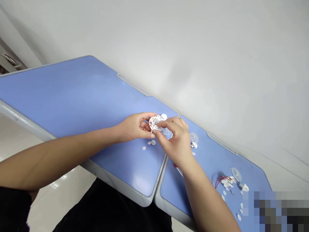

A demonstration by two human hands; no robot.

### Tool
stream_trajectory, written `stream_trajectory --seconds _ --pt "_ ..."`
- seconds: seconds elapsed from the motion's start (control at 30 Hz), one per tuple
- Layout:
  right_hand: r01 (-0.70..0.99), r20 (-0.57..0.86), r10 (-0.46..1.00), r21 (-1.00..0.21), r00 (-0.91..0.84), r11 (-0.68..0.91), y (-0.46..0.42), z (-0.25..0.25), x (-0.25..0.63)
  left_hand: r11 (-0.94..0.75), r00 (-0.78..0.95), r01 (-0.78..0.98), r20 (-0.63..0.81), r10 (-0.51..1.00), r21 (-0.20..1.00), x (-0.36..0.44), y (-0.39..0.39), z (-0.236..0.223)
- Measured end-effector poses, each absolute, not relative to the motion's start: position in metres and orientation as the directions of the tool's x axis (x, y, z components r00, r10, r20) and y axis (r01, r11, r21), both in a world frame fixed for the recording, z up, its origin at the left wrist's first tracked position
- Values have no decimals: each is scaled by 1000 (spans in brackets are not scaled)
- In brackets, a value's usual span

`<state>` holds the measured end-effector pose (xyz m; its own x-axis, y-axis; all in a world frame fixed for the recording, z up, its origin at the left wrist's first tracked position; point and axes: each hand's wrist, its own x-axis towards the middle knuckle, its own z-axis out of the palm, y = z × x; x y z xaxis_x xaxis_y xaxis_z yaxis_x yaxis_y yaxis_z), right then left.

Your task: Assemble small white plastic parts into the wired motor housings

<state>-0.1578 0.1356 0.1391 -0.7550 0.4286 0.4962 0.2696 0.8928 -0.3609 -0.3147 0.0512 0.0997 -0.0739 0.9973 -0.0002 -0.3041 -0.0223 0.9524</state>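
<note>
My left hand [135, 128] is closed around the edge of a small round white plastic part [152, 121] with red wires [145, 128] by its fingers. My right hand [177, 137] reaches in from the right, thumb and index finger bent together at the front of that part; what lies between these fingertips is too small to make out. Just behind the held part are a white disc [163, 117] and a clear plastic disc [165, 130]. Below the hands, small white pieces [153, 142] lie on the blue table [79, 93].
Right of the joint between the tables lie another clear disc [193, 138] and a red-handled tool [178, 168], partly hidden by my right forearm. Farther right are a white part with red wires [227, 182], a clear disc [236, 174] and several small white pieces. A wall [217, 64] borders the far side.
</note>
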Motion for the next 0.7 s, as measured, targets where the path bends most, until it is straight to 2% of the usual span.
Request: stream_trajectory --seconds 0.3,0.43,0.57,0.7 --pt "289 500 469 -396 -728 872 131 136 -161 4 -110 -266 -35 993 964 -318 52 98" --pt "265 533 462 -407 -709 874 133 150 -153 22 -134 -217 -53 990 976 -320 52 100" --pt "242 635 542 -500 -550 831 144 182 -128 24 -147 -187 -52 988 982 -320 51 101" --pt "253 618 633 -592 -467 765 152 195 -102 32 -135 -180 -57 989 983 -320 50 103"
